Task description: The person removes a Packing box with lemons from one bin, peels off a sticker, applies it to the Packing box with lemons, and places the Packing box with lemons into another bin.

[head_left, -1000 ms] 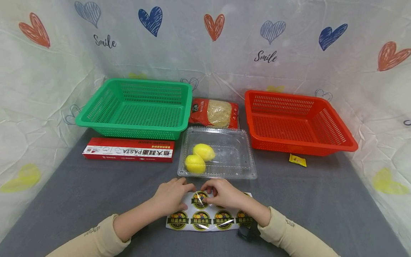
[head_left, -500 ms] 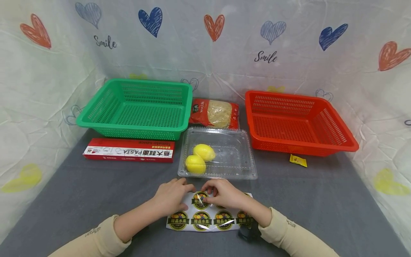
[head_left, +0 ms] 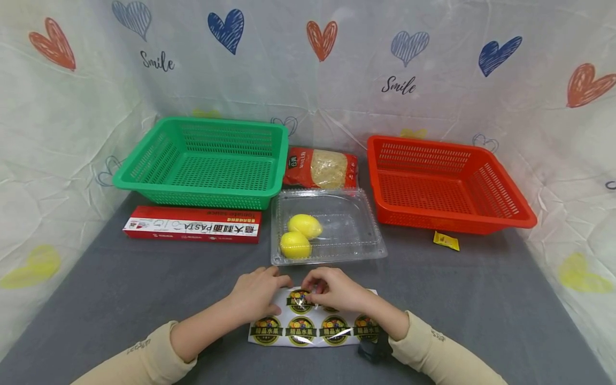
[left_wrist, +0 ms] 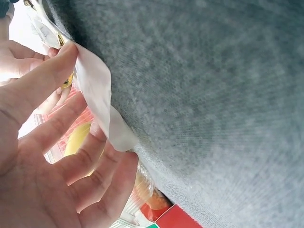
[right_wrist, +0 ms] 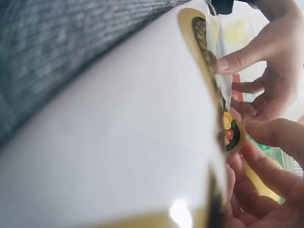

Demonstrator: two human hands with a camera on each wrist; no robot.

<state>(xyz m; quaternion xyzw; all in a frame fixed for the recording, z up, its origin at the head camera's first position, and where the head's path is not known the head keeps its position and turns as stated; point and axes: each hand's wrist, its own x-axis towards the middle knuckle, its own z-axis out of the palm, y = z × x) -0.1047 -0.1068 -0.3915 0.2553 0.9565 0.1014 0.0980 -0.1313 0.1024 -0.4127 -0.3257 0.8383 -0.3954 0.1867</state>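
Observation:
In the head view a white sheet of round fruit stickers (head_left: 317,340) lies on the grey table, below a clear plastic box. My left hand (head_left: 258,294) holds the sheet's upper left part; in the left wrist view its thumb (left_wrist: 66,54) lies at the sheet edge, with the other fingers along the curled backing (left_wrist: 95,78). My right hand (head_left: 337,289) pinches the edge of a round sticker (head_left: 299,301) in the upper row. The right wrist view has this sticker's rim (right_wrist: 233,137) between thumb and forefinger, lifted from the sheet. Part of the upper row is hidden under my right hand.
The clear box (head_left: 344,235) holds two lemons (head_left: 299,235). Behind it lies a red food bag (head_left: 327,168), between a green basket (head_left: 223,166) and a red basket (head_left: 433,184). A pasta box (head_left: 192,224) lies left, a small yellow packet (head_left: 446,240) right.
The clear box with the lemons has shifted slightly, its front edge away from me and to the right. The right fingertips have moved a little with the sticker's edge; the left hand stays put.

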